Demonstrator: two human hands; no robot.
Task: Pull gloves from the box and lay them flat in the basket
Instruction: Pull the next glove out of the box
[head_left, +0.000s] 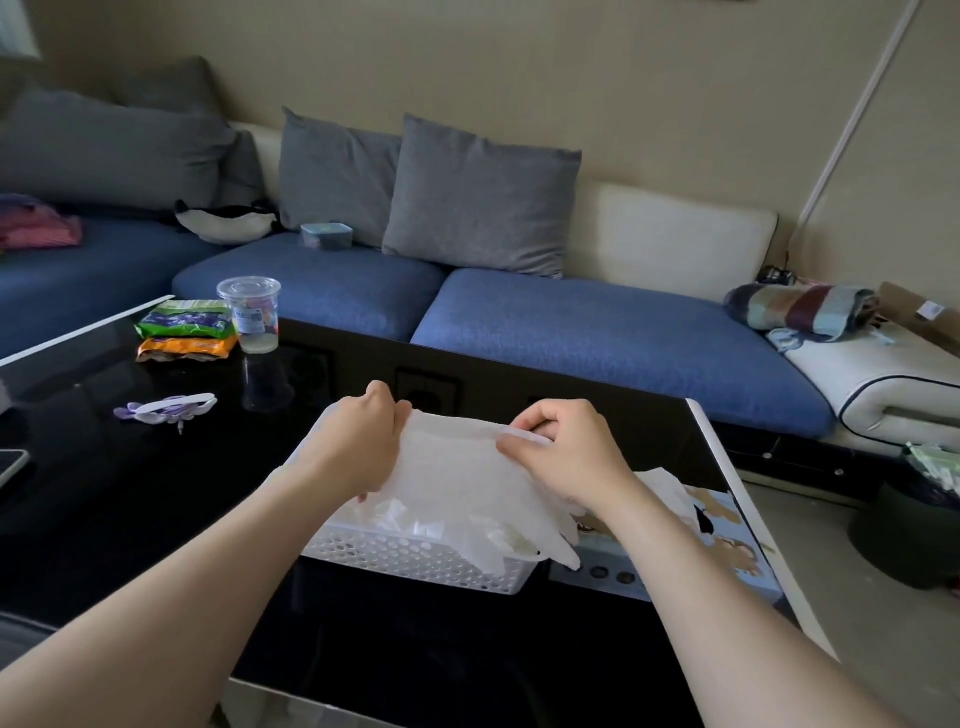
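One blue sofa (597, 332) filled the far side of the room from 10 to 2 o'clock, and the black table (130, 519) spread out in front of you. The glove box (727, 551) lay on the table at 3 o'clock from the white basket (415, 564), just beside it. I could not tell whether the two touched. The basket sat directly under your hands with gloves already lying in it. At 10 o'clock, well apart, a plastic cup (252, 312) stood next to the snack bags (187, 332).

You held one glove (467, 467) stretched above the basket. Your left hand (358, 441) had its fingers curled round the far edge at 9 o'clock. Your right hand (566, 452) pinched the same edge at 3 o'clock between thumb and fingers.

From that taut edge the glove ran back toward you and slanted to 5 o'clock. Its loose end draped over the basket's near right corner, toward the box. Your right hand was the nearer one to that overhang. Laying the glove flat would probably have meant carrying both hands toward 9 o'clock before lowering, so the trailing end dropped inside the rim.
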